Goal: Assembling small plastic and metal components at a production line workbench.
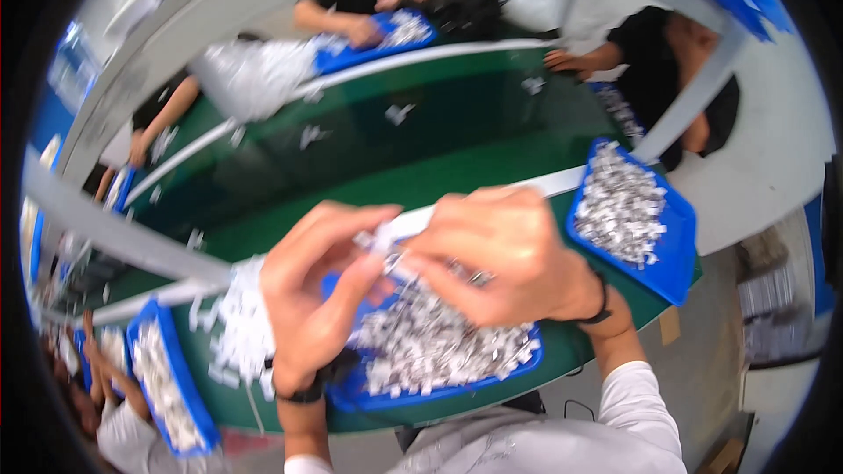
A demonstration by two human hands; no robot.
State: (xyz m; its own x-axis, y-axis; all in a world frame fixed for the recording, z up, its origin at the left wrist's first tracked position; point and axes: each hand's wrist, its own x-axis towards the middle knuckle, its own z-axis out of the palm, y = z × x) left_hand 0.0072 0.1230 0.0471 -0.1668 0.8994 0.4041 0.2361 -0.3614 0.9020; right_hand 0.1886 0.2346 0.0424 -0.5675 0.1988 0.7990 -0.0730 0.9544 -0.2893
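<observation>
- I see the small white piece (379, 239) between the two hands, over the near edge of the conveyor side and above the middle tray (356, 397).
- The left hand (307, 285) has its thumb and fingers curled in and grips the piece from the left.
- The right hand (505, 254) pinches it from the right, thumb and forefinger closed; blur hides the exact contact from me.
- Below them, I make out that middle blue tray, heaped with small white-and-silver pieces (439, 351).
- To the right, I have an angled blue tray (674, 233) with similar pieces on its left part, its right part bare.
- To the left, a long narrow blue tray (200, 426) holds whitish pieces, and a loose white pile (239, 325) lies beside it on the green table (566, 355).
- The gripped piece looks white, with a shiny, metallic-looking bit at its lower end.
</observation>
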